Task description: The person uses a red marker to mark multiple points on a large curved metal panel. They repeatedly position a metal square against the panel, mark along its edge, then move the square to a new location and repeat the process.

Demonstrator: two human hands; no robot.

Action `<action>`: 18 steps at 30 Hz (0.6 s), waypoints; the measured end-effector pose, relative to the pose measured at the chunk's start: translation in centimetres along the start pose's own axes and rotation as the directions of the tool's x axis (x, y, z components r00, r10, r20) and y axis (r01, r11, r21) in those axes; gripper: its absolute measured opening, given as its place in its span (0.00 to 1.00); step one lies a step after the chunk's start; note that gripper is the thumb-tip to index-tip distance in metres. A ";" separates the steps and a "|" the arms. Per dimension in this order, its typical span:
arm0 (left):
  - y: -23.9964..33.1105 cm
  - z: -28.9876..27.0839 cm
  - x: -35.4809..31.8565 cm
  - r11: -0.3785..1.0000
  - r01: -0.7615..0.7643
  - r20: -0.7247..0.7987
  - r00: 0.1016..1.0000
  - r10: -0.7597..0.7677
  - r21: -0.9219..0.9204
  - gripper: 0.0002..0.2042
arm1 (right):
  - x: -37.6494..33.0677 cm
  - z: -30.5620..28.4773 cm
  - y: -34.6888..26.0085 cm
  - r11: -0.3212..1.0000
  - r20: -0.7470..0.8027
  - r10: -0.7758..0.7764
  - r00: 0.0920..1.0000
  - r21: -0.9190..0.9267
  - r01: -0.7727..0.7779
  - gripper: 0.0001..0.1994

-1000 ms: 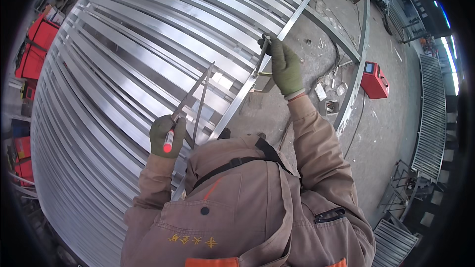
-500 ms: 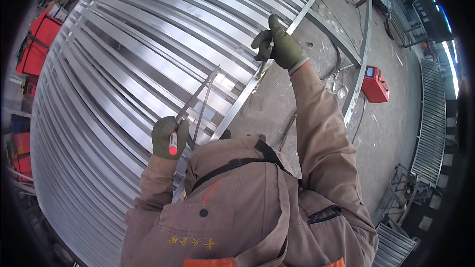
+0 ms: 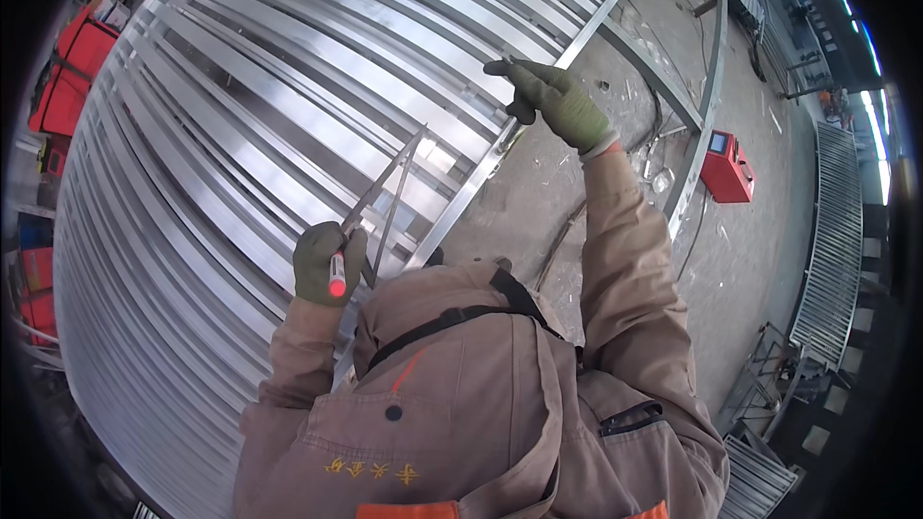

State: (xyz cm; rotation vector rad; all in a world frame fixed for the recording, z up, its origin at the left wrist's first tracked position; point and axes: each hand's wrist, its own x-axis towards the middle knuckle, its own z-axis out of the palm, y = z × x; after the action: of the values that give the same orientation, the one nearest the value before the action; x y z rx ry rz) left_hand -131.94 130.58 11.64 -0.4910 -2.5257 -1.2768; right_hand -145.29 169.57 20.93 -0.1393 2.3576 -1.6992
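Observation:
My left hand (image 3: 322, 264), in a green glove, is closed around a marker (image 3: 336, 269) with a pale body and a red end. The same hand grips a flat metal tool (image 3: 383, 183) with two long narrow arms that meet in a point, lying over metal slats (image 3: 260, 149). My right hand (image 3: 562, 106), gloved too, hovers by the frame's near rail (image 3: 466, 197). Its forefinger points left over the slats and the other fingers curl in. Something thin seems to be between its fingers, too small to name.
A red box-shaped device (image 3: 728, 168) with a small screen stands on the concrete floor (image 3: 625, 231) at right. Bare metal framework (image 3: 649, 67) extends beyond the rail. Another slatted panel (image 3: 827, 240) stands at far right. Red cases (image 3: 72, 72) line the left side.
My right hand has turned and shifted slightly right and nearer, and its forefinger now points left. The left hand keeps the marker and metal tool almost in place.

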 end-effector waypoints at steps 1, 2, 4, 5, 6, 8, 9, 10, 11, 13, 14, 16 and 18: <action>0.0 -0.2 0.0 1.000 0.012 0.008 1.000 -0.012 0.016 0.14 | 0.1 -0.1 0.3 1.000 0.011 -0.003 1.000 0.016 0.003 0.23; 0.0 -0.5 -0.1 0.999 0.023 0.016 1.000 -0.024 0.031 0.10 | 0.2 0.0 0.6 1.000 0.022 -0.006 1.000 0.031 0.006 0.23; -0.2 -0.6 -0.6 0.998 0.045 0.010 0.999 -0.045 0.054 0.06 | 0.1 0.9 -0.2 0.998 -0.059 0.052 0.997 0.043 -0.049 0.22; -0.3 -0.6 -0.8 0.997 0.049 0.001 0.999 -0.049 0.063 0.06 | 0.0 1.7 0.3 1.000 -0.199 0.002 0.980 0.017 0.001 0.21; -0.6 -0.5 -1.1 0.996 0.056 -0.009 0.998 -0.056 0.071 0.05 | 0.0 2.5 1.7 0.999 -0.331 -0.049 0.942 -0.016 0.046 0.20; -1.0 -0.2 -1.5 0.997 0.066 -0.011 0.998 -0.066 0.043 0.06 | -0.8 3.5 2.2 0.994 -0.471 -0.027 0.882 0.079 0.073 0.17; -1.0 -0.2 -1.5 0.997 0.064 -0.007 0.998 -0.064 0.030 0.07 | -1.1 3.7 2.3 0.983 -0.455 -0.012 0.890 0.158 0.094 0.16; -1.0 -0.2 -1.4 0.998 0.050 0.000 0.999 -0.050 0.034 0.07 | -1.4 3.9 2.6 0.965 -0.439 0.003 0.898 0.237 0.113 0.15; -1.0 -0.1 -1.2 0.999 0.034 0.009 0.999 -0.034 0.037 0.08 | -1.6 4.0 3.0 0.940 -0.423 0.017 0.906 0.315 0.130 0.15; -1.0 0.0 -0.8 0.999 -0.014 0.001 1.000 0.014 0.041 0.12 | -1.1 3.0 4.9 0.928 -0.305 -0.051 0.951 0.338 0.159 0.15; -1.2 0.3 -0.7 0.998 -0.043 -0.020 0.999 0.044 0.037 0.15 | -0.8 2.6 5.8 0.921 -0.246 -0.088 0.965 0.350 0.173 0.15; -1.3 0.5 -0.4 0.998 -0.062 -0.027 0.998 0.063 0.022 0.16 | -0.5 2.2 6.2 0.917 -0.254 -0.061 0.965 0.367 0.155 0.14; -1.3 0.2 -0.4 0.999 -0.038 0.004 0.999 0.038 0.007 0.11 | -0.8 2.6 6.0 0.941 -0.268 -0.021 0.963 0.321 0.110 0.14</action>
State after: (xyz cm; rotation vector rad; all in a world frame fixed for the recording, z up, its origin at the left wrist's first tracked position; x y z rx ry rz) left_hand -132.13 129.96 10.41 -0.5377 -2.5110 -1.2547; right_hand -143.56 169.30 14.56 0.0705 2.2089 -2.2438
